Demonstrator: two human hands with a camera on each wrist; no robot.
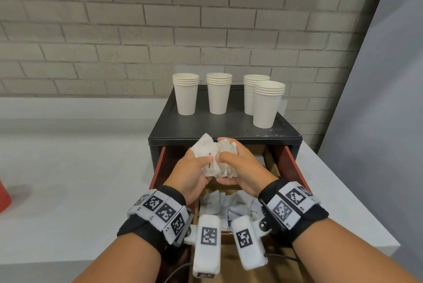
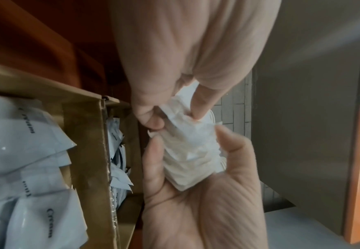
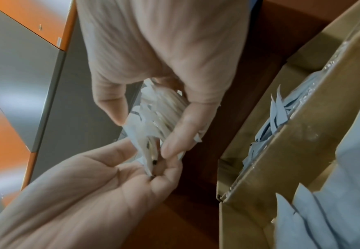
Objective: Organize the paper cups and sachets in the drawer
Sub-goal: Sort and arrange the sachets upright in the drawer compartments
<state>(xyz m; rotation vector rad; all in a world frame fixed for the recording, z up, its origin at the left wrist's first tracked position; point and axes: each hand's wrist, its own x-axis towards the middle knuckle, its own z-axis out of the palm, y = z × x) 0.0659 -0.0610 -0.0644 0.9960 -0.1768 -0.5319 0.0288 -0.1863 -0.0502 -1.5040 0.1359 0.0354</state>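
Observation:
A bundle of white sachets (image 1: 214,156) is held above the open drawer (image 1: 290,163). My left hand (image 1: 201,161) grips its left side and my right hand (image 1: 229,159) grips its right side. In the left wrist view the bundle (image 2: 187,165) lies between the thumb and fingers of my left hand (image 2: 190,141), with my right hand (image 2: 174,112) pinching its top. In the right wrist view both hands pinch the bundle (image 3: 159,109). More sachets marked "Cream" (image 1: 229,207) lie in a cardboard box (image 2: 85,134) in the drawer. Several stacks of white paper cups (image 1: 218,93) stand on the black cabinet top (image 1: 224,127).
The cabinet stands on a white counter (image 1: 68,168) against a grey brick wall (image 1: 137,30). A red object (image 1: 3,198) shows at the far left edge. A grey panel (image 1: 389,76) rises on the right.

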